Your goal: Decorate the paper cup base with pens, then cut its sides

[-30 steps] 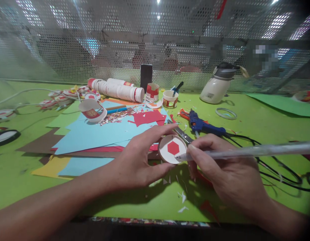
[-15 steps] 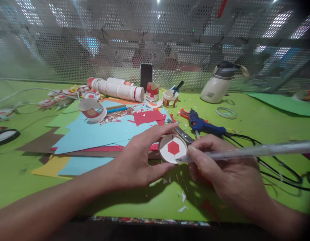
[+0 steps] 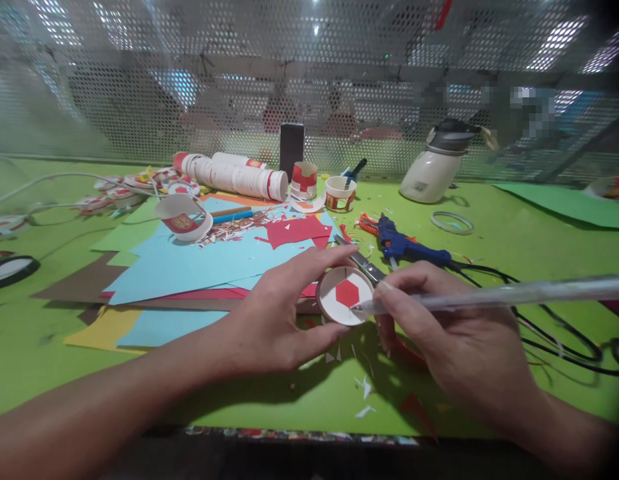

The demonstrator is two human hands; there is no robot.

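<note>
My left hand [image 3: 277, 320] grips a small round paper cup base [image 3: 332, 308] by its rim, thumb below and fingers above. Its white face bears a red hexagon [image 3: 347, 295] in the middle, with a thin dark line running from the hexagon's top to the rim. In my right hand [image 3: 454, 340] is a clear-barrelled pen [image 3: 504, 295], its tip on the white face just below the hexagon. Scissors [image 3: 367, 265] lie behind the cup base, partly hidden by my right hand. A blue glue gun [image 3: 409, 248] lies just beyond that hand.
Coloured paper sheets [image 3: 169, 270] with paper scraps [image 3: 234, 230] spread at left. Behind them lie stacked paper cups [image 3: 234, 179] and a cut cup [image 3: 184, 219]. A phone [image 3: 292, 150], a white flask [image 3: 432, 170] and a tape ring [image 3: 452, 223] are farther back. Black cable [image 3: 564, 340] loops at right.
The pen tip has moved slightly up the white face, from near the lower rim toward the hexagon. My left hand keeps its hold on the cup base.
</note>
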